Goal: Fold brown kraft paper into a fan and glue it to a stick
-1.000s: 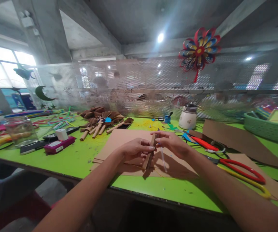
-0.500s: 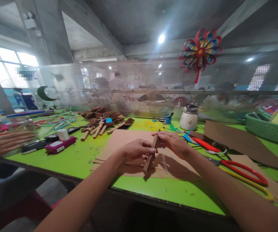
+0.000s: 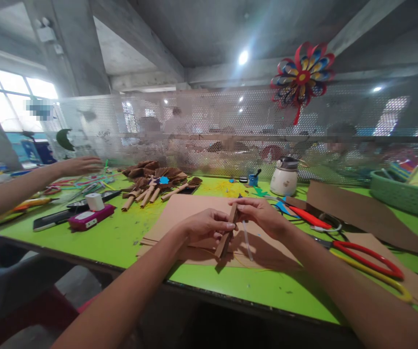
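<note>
A folded strip of brown paper (image 3: pixel 224 243) slants between my two hands, its lower end towards me. My left hand (image 3: pixel 205 226) is closed on its middle, thumb on top. At the upper end, the fingers of my right hand (image 3: pixel 254 211) pinch the strip. Beneath them lie sheets of light brown paper (image 3: pixel 180 208), stacked on the green table. A thin translucent stick (image 3: pixel 247 241) rests on the sheets just under my right hand; I cannot make out its upper end.
To the right are scissors (image 3: pixel 365 259), a red-handled tool (image 3: pixel 309 217), dark brown paper (image 3: pixel 369 213) and a green basket (image 3: pixel 405 196). Brown paper pieces (image 3: pixel 154 186) lie behind. A purple power strip (image 3: pixel 90 218) and a phone (image 3: pixel 54 219) sit left, near a co-worker's arm (image 3: pixel 30 179).
My hands and the paper strip have hardly moved. At the left, the co-worker's hand has reached up and away, and the clear jar there is gone from view.
</note>
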### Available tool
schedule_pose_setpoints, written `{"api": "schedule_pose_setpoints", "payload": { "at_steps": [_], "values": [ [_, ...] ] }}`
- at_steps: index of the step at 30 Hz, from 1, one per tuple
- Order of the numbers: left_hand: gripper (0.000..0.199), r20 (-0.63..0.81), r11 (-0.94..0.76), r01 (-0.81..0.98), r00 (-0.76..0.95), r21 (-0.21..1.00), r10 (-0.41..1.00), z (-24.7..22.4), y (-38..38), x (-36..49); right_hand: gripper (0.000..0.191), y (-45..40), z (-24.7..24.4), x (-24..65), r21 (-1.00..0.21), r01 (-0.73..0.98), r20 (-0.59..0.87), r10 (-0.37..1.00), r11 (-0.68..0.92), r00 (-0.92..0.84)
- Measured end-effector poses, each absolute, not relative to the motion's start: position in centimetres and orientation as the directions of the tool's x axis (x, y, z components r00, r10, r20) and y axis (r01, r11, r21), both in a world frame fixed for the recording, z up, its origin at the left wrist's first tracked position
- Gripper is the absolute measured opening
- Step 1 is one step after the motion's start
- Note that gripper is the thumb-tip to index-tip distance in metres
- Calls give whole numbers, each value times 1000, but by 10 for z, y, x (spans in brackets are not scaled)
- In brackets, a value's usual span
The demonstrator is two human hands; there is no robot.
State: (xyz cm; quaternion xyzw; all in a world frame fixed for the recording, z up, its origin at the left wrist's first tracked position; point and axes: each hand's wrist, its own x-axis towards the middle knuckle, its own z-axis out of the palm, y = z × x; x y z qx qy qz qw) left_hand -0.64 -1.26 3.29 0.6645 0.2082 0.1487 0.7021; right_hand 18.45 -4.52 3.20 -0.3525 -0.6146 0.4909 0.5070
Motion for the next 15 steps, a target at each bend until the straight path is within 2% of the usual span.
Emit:
{"api": "schedule_pose_setpoints", "payload": {
  "at_steps": [15],
  "values": [
    [26, -89, 62, 67, 876, 996, 475, 35, -16, -7, 28, -46, 33, 184, -962, -39, 270, 935, 269, -230]
  ]
}}
